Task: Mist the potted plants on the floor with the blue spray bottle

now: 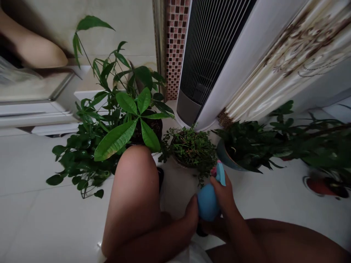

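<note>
A blue spray bottle with a light-blue and pink spray head is between my hands, low in the middle of the head view. My right hand is closed around its neck just below the trigger. Against the left side of the bottle's round body rests my left hand, its fingers curled and partly hidden. The spray head points toward a low bushy potted plant just beyond it. To the left, a larger plant with broad leaves reaches over my knee.
A tall fan-like appliance with a dark grille stands behind the pots, beside a patterned curtain. Right of the bottle are a leafy plant in a blue-green pot and a red pot. A white cabinet stands left.
</note>
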The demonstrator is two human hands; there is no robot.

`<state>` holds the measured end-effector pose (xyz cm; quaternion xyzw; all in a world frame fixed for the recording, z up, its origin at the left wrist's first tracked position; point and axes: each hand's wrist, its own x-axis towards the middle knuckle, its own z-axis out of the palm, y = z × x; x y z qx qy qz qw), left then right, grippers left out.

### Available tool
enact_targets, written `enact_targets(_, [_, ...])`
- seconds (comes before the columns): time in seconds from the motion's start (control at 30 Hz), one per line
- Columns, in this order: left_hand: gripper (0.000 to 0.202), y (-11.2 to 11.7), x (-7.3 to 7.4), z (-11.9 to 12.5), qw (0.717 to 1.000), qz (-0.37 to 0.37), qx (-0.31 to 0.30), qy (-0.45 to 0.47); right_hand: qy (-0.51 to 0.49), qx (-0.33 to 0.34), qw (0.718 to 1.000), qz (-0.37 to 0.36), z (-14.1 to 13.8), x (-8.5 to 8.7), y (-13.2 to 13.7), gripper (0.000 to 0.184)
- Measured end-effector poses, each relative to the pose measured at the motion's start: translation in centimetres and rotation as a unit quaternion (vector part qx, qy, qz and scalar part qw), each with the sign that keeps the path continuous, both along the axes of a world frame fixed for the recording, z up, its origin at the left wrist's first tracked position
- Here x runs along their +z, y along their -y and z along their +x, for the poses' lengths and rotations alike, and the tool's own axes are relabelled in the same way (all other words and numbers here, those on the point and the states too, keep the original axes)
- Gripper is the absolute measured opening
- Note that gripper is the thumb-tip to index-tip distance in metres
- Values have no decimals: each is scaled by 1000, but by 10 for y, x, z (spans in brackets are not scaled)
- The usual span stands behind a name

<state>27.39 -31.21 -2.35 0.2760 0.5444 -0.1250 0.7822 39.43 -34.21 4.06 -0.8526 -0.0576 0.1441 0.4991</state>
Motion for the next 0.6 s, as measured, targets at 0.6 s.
enact_targets(0.6, [43,1,25,4,999,-26,-36,-15,-26,-17,999,-33,6,-4,11,42])
